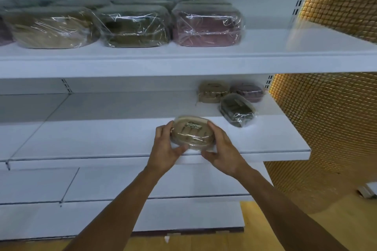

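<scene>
Tan dish (191, 135) in clear wrap, held between both hands just over the front part of the middle shelf (91, 138). Left hand (166, 146) curled round its left end, thumb low at the near edge. Right hand (221, 149) curled round its right end, thumb low at the front too. Hard to tell if resting on the shelf or a bit above it; a little blurry there.

Looks like the putting-down step of filling the shelf with small dishes. Three more of the same kind at the back right of that shelf: second tan dish (213, 91), purple dish (247, 91) just beside it, and dark green dish (237, 111) in front of those two, tipped a bit. All three well apart from the one in the hands.

Next, most likely: carry over to the right, toward the dark green dish. Set down flat, label up. Keep hold of both ends till fully on the shelf, then let go. Go gently, as the wrap looks slippery.

Bigger wrapped boxes (134, 26) in a row on the top shelf (183, 61), not part of this step.
</scene>
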Motion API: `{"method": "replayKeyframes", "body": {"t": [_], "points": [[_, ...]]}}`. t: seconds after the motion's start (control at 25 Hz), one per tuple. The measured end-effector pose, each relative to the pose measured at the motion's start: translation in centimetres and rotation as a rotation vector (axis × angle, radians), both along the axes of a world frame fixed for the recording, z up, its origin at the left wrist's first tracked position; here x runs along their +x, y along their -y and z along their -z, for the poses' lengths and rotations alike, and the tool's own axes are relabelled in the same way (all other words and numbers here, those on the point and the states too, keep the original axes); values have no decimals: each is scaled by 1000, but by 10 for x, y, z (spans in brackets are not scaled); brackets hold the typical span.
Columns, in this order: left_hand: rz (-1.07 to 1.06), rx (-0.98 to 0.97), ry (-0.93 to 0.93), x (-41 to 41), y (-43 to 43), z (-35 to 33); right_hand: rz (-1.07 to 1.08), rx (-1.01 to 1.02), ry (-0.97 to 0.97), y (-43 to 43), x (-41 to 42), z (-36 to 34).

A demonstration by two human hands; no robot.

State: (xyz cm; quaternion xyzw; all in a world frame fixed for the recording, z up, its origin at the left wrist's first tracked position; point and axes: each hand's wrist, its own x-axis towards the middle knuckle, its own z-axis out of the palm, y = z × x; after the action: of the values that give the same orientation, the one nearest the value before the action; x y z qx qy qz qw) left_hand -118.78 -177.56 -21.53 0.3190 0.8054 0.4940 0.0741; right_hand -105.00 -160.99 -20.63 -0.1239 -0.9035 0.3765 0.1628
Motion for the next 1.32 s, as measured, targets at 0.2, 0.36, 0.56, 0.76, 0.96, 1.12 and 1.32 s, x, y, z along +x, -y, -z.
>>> {"method": "replayKeyframes", "body": {"t": [0.2,0.36,0.56,0.76,0.96,1.12,1.32], "points": [[29,-128,-116,38,7,-15,90,219,73,21,28,-11],[62,-234,-283,69,23,-33,59,304,105,28,68,-32],[88,-199,-454,107,36,-82,50,331,20,35,121,-86],[99,-13,-625,140,38,-144,92,424,-41,35,165,-157],[68,91,-694,155,20,-206,171,473,-81,22,186,-223],[41,115,-754,153,-11,-241,200,493,-138,-9,180,-251],[-58,9,-875,137,-66,-258,185,467,-134,-63,159,-263]]}}
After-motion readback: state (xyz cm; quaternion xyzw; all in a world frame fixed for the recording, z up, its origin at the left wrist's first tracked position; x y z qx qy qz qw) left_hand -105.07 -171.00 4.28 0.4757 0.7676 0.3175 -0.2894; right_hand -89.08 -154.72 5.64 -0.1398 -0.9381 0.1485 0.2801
